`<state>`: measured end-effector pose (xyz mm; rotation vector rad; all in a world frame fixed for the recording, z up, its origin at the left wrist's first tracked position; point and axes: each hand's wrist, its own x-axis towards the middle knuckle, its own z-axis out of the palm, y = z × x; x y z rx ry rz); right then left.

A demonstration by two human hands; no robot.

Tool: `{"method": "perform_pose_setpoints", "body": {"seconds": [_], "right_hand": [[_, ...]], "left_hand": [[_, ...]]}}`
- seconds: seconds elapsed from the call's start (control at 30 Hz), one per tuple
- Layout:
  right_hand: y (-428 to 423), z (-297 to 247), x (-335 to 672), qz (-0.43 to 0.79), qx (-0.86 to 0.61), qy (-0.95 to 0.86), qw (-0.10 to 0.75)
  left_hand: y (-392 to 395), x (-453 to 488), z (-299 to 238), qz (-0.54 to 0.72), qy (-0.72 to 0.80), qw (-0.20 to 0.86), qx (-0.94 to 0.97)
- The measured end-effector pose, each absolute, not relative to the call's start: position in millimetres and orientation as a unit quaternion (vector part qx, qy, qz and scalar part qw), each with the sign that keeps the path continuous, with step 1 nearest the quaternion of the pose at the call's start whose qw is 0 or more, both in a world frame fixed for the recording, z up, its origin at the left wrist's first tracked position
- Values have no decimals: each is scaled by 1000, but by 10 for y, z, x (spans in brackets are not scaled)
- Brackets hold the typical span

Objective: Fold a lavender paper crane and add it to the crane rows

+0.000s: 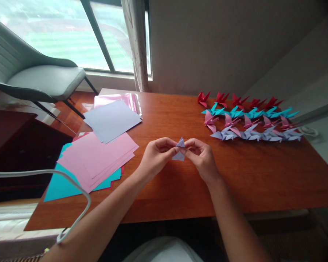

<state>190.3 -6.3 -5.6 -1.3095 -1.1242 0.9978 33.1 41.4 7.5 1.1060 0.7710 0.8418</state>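
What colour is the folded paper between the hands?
Lavender, a pale purple; the folded paper shows best in the head view.

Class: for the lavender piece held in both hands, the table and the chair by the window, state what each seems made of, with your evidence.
Lavender piece: thin matte paper, by its sharp creases, pinched by left hand and right hand. Table: reddish-brown wood or veneer, faint grain, soft sheen. Chair: pale smooth padding, probably leather or vinyl; dark slim legs, likely metal.

Pink paper stack [98, 156], rows of paper cranes [250, 114], grey chair [46, 80]
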Motion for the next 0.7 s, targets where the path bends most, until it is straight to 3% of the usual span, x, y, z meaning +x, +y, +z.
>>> {"method": "perform_pose_setpoints", "body": {"seconds": [0.7], "right_hand": [[-52, -89, 1911, 339, -546, -511, 571]], "left_hand": [[405, 342, 7, 349, 339, 690, 536]]}}
